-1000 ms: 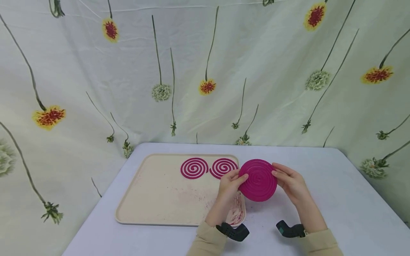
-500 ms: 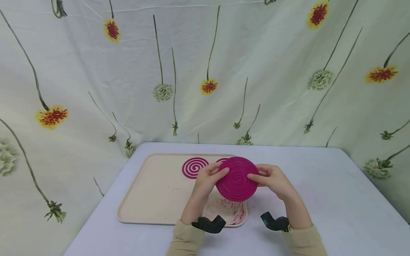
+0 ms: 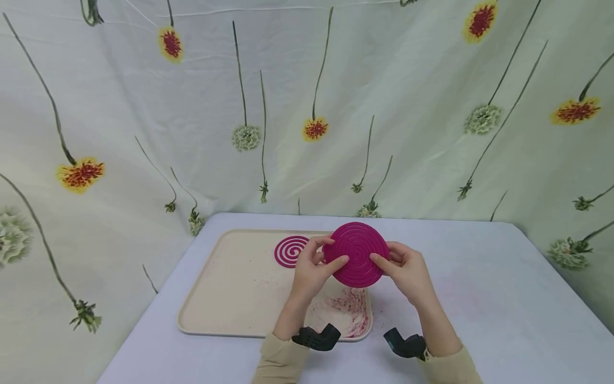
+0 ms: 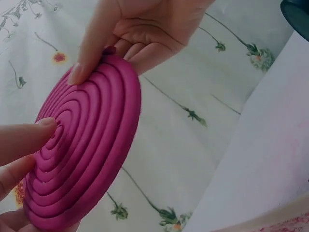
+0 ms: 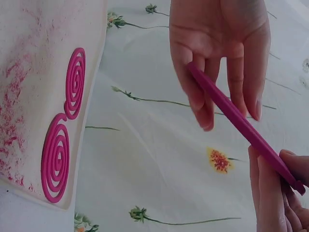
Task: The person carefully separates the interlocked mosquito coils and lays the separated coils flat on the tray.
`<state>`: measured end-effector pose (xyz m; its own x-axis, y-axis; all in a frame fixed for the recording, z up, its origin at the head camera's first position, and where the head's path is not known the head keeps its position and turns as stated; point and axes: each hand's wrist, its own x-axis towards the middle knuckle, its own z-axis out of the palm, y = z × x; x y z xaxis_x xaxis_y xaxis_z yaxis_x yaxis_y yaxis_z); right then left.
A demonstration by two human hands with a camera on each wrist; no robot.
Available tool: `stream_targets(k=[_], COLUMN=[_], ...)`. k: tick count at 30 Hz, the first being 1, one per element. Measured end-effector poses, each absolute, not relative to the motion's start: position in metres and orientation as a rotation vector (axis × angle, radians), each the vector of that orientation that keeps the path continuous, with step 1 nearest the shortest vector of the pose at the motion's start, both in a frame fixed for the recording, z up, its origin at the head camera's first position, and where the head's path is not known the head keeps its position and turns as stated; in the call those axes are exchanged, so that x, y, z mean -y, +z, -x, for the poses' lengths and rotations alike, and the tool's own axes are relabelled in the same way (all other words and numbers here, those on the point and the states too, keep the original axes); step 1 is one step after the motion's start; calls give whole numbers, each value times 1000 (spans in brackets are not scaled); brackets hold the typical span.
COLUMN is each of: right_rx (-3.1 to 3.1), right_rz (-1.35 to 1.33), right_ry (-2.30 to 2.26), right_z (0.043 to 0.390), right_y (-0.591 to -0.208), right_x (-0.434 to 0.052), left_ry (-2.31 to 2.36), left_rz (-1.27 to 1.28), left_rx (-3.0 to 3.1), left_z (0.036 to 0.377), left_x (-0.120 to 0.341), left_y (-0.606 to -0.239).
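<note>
A: What takes up most of the view?

B: A pale cloth backdrop [image 3: 384,106] printed with long-stemmed flowers, hanging behind a light surface [image 3: 503,298]. On the surface lies a cream tray [image 3: 230,298], smeared with pink powder near its right corner.

A: And on the tray?

B: Two flat pink spiral coils [image 5: 63,130] lying just beside each other at the far edge. From the head view only one shows fully; the other is hidden behind the raised disc.

A: Where is that disc?

B: The magenta ridged disc [image 3: 357,254] is held up in the air above the tray's right end, tilted on edge, clear of the surface.

A: How do the hands sit?

B: The left hand [image 3: 314,266] pinches its left rim, thumb on the ridged face, fingers behind. The right hand [image 3: 405,269] grips the right rim the same way.
</note>
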<state>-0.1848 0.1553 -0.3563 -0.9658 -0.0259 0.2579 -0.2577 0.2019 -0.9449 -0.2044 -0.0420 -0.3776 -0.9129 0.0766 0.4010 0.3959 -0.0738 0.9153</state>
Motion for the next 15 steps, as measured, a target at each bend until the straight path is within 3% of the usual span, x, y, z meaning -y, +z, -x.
stream_targets(k=[15], right_rx=[2175], right_rz=[-644], right_ry=[1971], right_z=[173], right_y=[-354], right_x=[-140], left_ry=[-2577], left_rz=[594], left_rx=[1809], left_z=[201], left_x=[35], left_y=[-375])
